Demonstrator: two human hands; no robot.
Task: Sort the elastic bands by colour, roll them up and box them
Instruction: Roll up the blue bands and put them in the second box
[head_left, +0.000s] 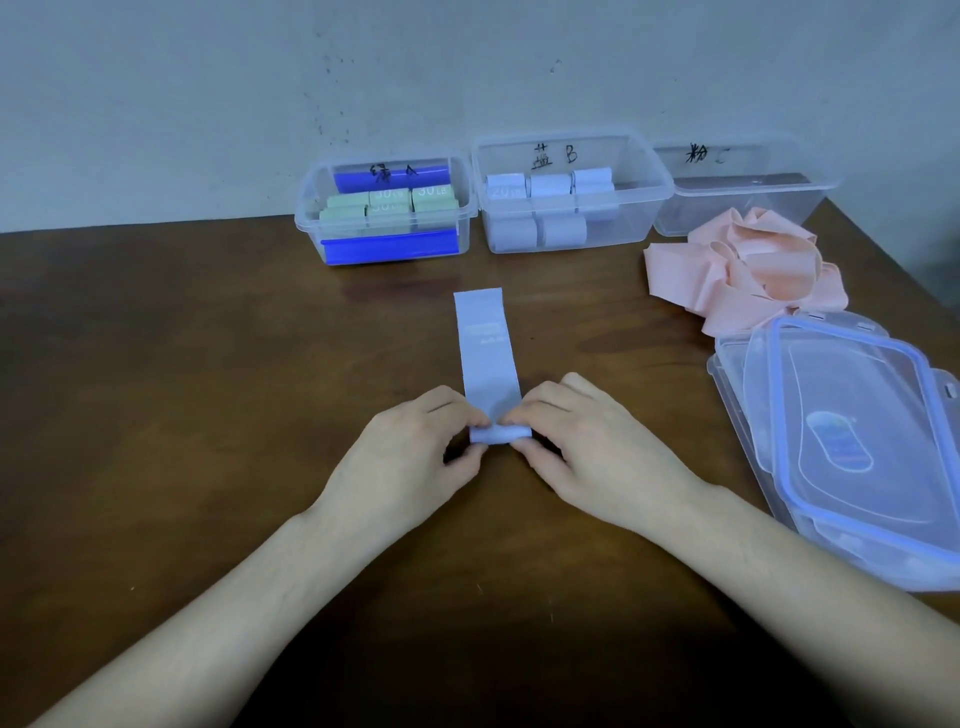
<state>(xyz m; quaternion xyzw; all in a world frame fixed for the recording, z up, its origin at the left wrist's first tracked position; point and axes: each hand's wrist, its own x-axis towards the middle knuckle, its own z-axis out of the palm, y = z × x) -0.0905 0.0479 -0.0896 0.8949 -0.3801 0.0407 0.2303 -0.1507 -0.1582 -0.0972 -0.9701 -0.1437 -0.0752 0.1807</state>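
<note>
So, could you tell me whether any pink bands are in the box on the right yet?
No, the right box looks empty, and the pink bands lie loose on the table in front of it.

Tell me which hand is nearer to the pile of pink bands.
Right. The right hand pinches the near end of the blue band at table centre, on the side toward the pink bands. The left hand pinches the same roll from the opposite side, farther away.

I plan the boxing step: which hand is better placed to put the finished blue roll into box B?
Probably the right hand: box B stands slightly right of the blue band, which both hands grip.
</note>
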